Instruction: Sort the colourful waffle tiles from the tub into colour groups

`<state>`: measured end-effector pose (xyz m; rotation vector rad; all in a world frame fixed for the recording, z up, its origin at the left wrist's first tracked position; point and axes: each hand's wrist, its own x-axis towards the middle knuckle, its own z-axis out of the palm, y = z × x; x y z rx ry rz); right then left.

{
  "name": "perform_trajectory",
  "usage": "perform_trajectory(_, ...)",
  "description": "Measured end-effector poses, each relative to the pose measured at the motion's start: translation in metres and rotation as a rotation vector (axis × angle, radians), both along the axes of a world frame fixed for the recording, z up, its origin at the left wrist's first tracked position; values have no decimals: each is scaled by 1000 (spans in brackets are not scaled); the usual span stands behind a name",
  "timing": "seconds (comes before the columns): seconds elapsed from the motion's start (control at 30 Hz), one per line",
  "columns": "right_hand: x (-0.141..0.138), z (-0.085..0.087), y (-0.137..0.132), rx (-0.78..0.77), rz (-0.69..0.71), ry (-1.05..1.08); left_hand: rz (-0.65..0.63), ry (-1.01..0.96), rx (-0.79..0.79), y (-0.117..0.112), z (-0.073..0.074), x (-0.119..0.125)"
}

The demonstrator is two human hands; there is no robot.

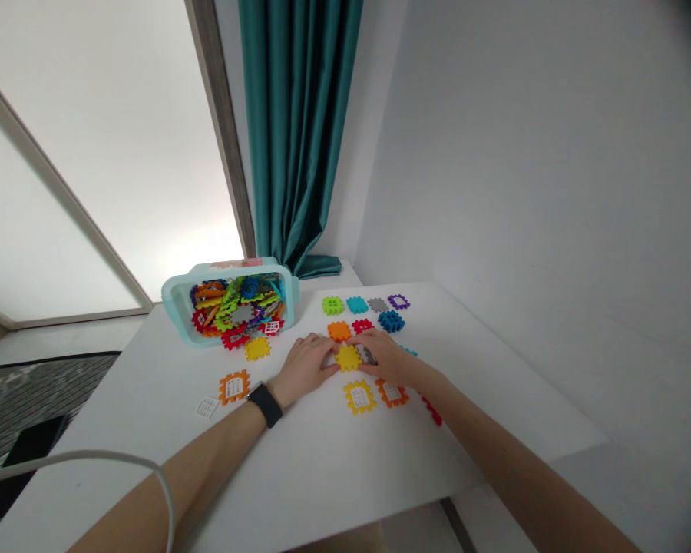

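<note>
A yellow square tile with toothed edges (348,358) lies between my two hands on the white table. My left hand (305,367), with a dark watch on its wrist, has thumb and fingers closed on the tile's left edge. From the other side my right hand (387,358) grips the right edge, partly covering a grey tile (367,354). Just beyond the yellow tile are an orange tile (339,331) and a red one (362,326). Nearer to me lie a yellow window tile (360,397) and an orange window tile (392,393).
A pale blue bin (176,311) heaped with colourful toothed tiles stands at the back left. Green (332,306), light blue (357,305) and purple (398,302) pieces form a far row. A dark blue stack (391,321) sits nearby. A white cable (92,455) crosses the lower left.
</note>
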<state>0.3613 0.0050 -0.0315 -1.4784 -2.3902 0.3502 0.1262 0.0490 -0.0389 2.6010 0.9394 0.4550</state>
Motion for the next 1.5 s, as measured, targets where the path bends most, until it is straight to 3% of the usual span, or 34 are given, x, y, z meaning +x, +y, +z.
perform_trajectory(0.67,6,-1,1,27,0,5,-22,-12,21,2,2,-4)
perform_trajectory(0.9,5,12,-8,122,-40,42,-82,-84,51,-1,13,-17)
perform_trajectory(1.03,-12,15,-10,194,-57,62,-90,-100,103,-3,25,-39)
perform_trajectory(1.2,-46,18,-11,221,1,114,-68,-92,116,-3,36,-83)
perform_trajectory(1.5,-128,23,-23,68,98,116,45,-39,148,-9,34,-171)
